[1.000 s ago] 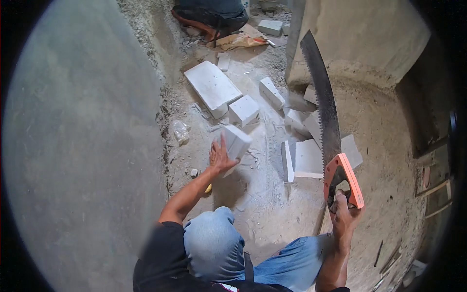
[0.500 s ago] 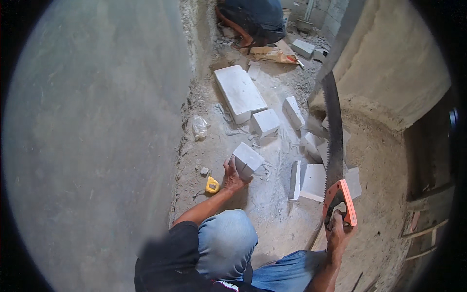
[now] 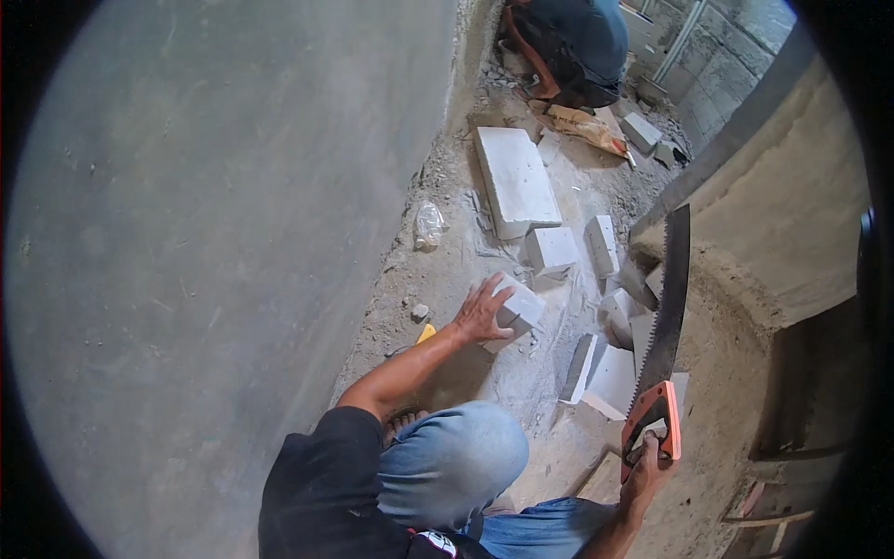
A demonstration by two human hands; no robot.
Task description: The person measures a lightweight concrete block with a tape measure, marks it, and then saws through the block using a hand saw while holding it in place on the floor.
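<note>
My left hand (image 3: 480,315) is closed on a small white block (image 3: 520,303) standing low over the dusty floor, its fingers over the top and side. A yellow tape measure (image 3: 426,333) lies just behind that hand, partly hidden. My right hand (image 3: 644,470) grips the orange-and-black handle of a handsaw (image 3: 674,279), whose long toothed blade points up and away. More white blocks surround them: a large slab (image 3: 517,182), a cube-like piece (image 3: 551,250), a narrow piece (image 3: 601,244) and several offcuts to the right.
A grey plastered wall (image 3: 205,233) runs along my left, a pale wall (image 3: 764,214) stands at right. Another person (image 3: 573,47) crouches at the far end beside a torn paper sack (image 3: 582,129). A clear plastic bag (image 3: 428,225) lies by the left wall.
The view has turned, shifting the scene rightward. My left hand has changed its hold on the block, fingers now higher over its top. The saw in my right hand sits lower in view.
</note>
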